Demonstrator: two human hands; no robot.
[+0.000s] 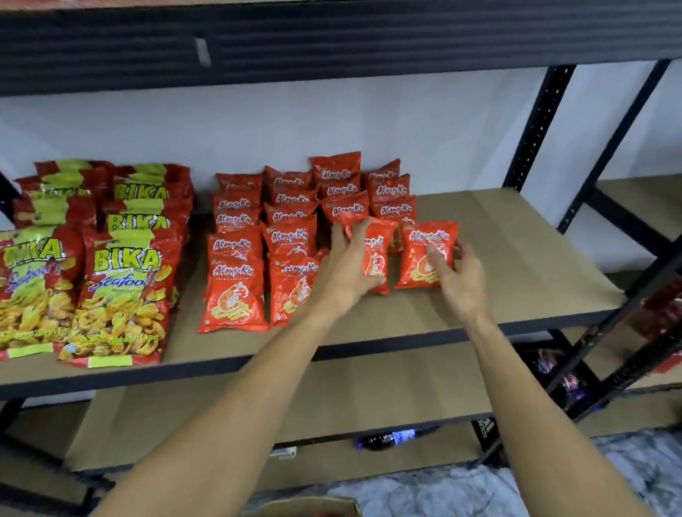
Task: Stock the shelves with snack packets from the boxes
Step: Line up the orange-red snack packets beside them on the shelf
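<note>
Rows of small orange-red Alang-Ku snack packets (285,231) stand on the middle shelf (510,243). My left hand (344,270) grips one such packet (375,256) at the front of the third row. Just to its right, my right hand (455,276) holds another orange packet (424,254) upright on the shelf board, fingers on its front. At the bottom edge of the view an open cardboard box (302,513) shows more of the same packets inside.
Large red-and-yellow Bika seafood bags (86,260) fill the shelf's left part. The board right of my hands is bare. A black upright post (536,126) bounds the bay. A dark bottle (393,439) lies under the lower shelf; more packets sit on the neighbouring rack (672,315).
</note>
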